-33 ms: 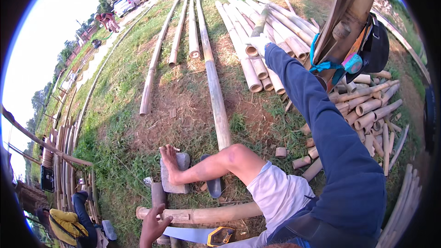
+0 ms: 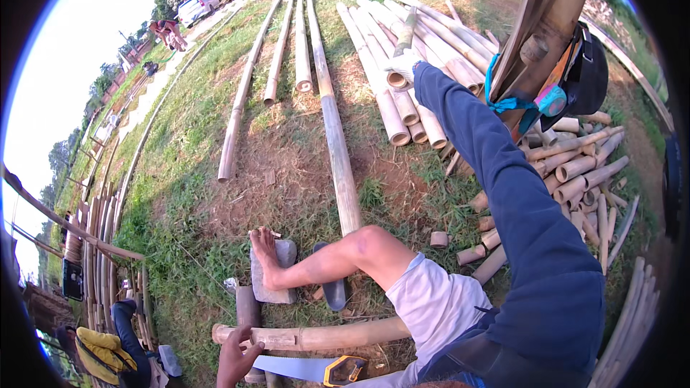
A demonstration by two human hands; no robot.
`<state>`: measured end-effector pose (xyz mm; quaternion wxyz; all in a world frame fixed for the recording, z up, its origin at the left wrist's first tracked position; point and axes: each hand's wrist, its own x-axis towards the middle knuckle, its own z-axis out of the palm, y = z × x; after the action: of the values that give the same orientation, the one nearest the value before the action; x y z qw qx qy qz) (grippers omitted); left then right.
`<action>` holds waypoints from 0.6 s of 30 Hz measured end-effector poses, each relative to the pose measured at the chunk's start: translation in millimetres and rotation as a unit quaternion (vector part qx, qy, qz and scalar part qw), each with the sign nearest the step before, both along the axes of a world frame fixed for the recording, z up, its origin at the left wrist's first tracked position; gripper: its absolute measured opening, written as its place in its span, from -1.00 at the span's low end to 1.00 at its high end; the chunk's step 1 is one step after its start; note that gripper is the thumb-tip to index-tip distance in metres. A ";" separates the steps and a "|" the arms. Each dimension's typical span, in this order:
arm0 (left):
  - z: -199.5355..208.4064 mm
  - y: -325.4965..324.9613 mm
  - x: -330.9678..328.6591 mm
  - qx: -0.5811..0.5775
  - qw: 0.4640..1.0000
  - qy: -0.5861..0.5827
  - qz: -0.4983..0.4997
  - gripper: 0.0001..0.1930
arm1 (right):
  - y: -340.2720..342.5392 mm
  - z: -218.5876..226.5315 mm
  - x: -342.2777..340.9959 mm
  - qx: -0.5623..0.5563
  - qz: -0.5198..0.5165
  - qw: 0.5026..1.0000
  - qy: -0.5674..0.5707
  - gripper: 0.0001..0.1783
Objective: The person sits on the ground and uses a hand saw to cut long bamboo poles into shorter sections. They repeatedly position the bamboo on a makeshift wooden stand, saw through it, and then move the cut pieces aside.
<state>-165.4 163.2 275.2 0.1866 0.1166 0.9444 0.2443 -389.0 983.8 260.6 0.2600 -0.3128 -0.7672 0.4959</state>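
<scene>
My right hand (image 2: 405,65), in a white glove at the end of a dark blue sleeve, is closed round a bamboo pole (image 2: 407,31) near its cut end, on the long stack. At the lower left my bare left hand (image 2: 237,359) has its fingers apart, by the left end of a short bamboo length (image 2: 316,338) lying crosswise; whether the fingertips touch it I cannot tell. Just below that length lies a handsaw (image 2: 302,368) with a yellow and black handle. My bare foot (image 2: 267,259) rests on a grey stone block (image 2: 284,270).
Long poles (image 2: 334,136) stretch away over grass and bare soil. Cut bamboo pieces (image 2: 575,172) are heaped at right, behind a large upright bamboo piece (image 2: 550,21) tied with blue cloth. A dark sandal (image 2: 332,286) lies near my knee. Other people (image 2: 108,352) are at far left and in the distance.
My right hand and the pole's cut end have shifted very slightly. My left hand has moved a little left and down, its fingers bent somewhat more.
</scene>
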 end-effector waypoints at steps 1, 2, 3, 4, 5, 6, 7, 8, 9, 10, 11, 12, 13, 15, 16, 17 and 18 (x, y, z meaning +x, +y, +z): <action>0.0 -10.2 5.6 0.022 0.999 -0.013 0.045 -0.30 | 17.0 10.5 3.7 0.073 -0.050 0.996 -0.012 -0.41; 0.0 -19.3 10.4 0.041 0.994 -0.018 0.097 -0.29 | 17.1 23.6 6.8 0.116 -0.078 0.990 -0.011 -0.41; -7.8 -26.9 19.0 0.068 0.991 -0.011 0.117 -0.30 | 36.2 39.6 17.3 0.168 -0.118 0.979 -0.005 -0.40; -16.8 -36.0 31.5 0.092 0.986 0.001 0.142 -0.31 | 43.5 55.0 22.0 0.202 -0.142 0.969 0.007 -0.40; -24.4 -46.2 41.7 0.111 0.981 0.009 0.161 -0.32 | 51.3 66.1 36.4 0.227 -0.167 0.960 0.010 -0.39; -31.9 -64.2 53.1 0.090 0.984 0.007 0.152 -0.32 | 59.4 76.0 46.6 0.256 -0.183 0.949 0.008 -0.39; -55.8 -109.7 66.6 0.106 0.985 -0.006 0.134 -0.45 | 56.4 85.4 43.9 0.282 -0.179 0.943 0.005 -0.38; -69.3 -120.4 78.6 0.153 0.976 -0.007 0.155 -0.47 | 54.3 90.6 42.8 0.310 -0.169 0.936 -0.011 -0.38; -71.3 -126.8 85.5 0.196 0.965 -0.006 0.177 -0.48 | 47.6 89.3 37.6 0.334 -0.147 0.930 -0.030 -0.37; -66.8 -121.9 88.9 0.194 0.964 -0.008 0.179 -0.47 | 41.0 82.8 31.1 0.363 -0.106 0.923 -0.066 -0.36; -62.2 -115.7 90.6 0.192 0.964 -0.010 0.182 -0.47 | 29.8 74.4 16.4 0.385 -0.052 0.915 -0.103 -0.36; -56.9 -111.3 95.2 0.187 0.965 -0.011 0.185 -0.46 | 13.7 60.9 1.0 0.400 0.016 0.904 -0.150 -0.35; -58.6 -114.7 99.9 0.171 0.968 -0.008 0.182 -0.46 | -9.8 44.2 -15.2 0.413 0.093 0.885 -0.194 -0.34; -65.1 -130.5 107.2 0.135 0.974 0.001 0.184 -0.46 | -72.9 5.2 -42.6 0.425 0.249 0.829 -0.265 -0.33; -67.8 -137.0 114.6 0.082 0.972 -0.009 0.219 -0.46 | -108.5 -13.7 -52.7 0.428 0.321 0.796 -0.283 -0.32; -73.9 -147.7 120.6 0.045 0.969 -0.006 0.242 -0.41 | -143.7 -24.8 -58.6 0.432 0.373 0.770 -0.286 -0.32; -87.9 -162.8 129.1 0.011 0.963 -0.010 0.271 -0.35 | -177.6 -33.1 -63.7 0.438 0.419 0.745 -0.278 -0.31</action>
<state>-36.3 0.3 187.3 0.1213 -0.1439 0.9362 0.2969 -452.7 806.2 227.5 -0.0903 0.0644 -0.9923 0.0549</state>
